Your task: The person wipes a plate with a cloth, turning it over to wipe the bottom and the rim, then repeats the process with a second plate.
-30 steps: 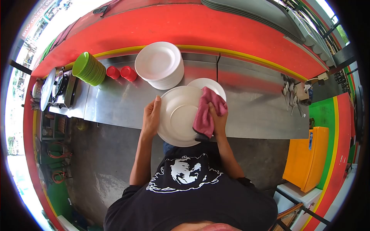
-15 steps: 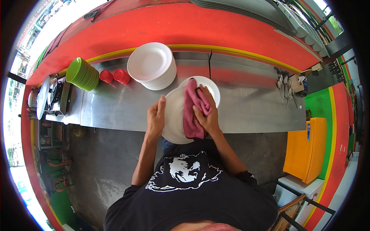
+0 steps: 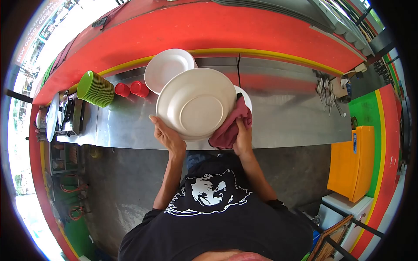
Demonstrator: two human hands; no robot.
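Plate (image 3: 198,104): near side of plate stack (image 3: 167,65), now hiding much of it, unlike half a second ago | left hand (image 3: 169,135): fingers holding rim | right hand (image 3: 244,137): fingers clasping cloth (image 3: 229,128) at plate's edge

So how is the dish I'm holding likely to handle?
The dish is probably stiff: its rim looks unbent at the left hand. Its smooth surface may be slippery, though the cloth in the right hand could add grip.

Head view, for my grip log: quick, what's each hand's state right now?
Left hand: holding the white plate at its edge.
Right hand: closed on the maroon cloth, against the plate.
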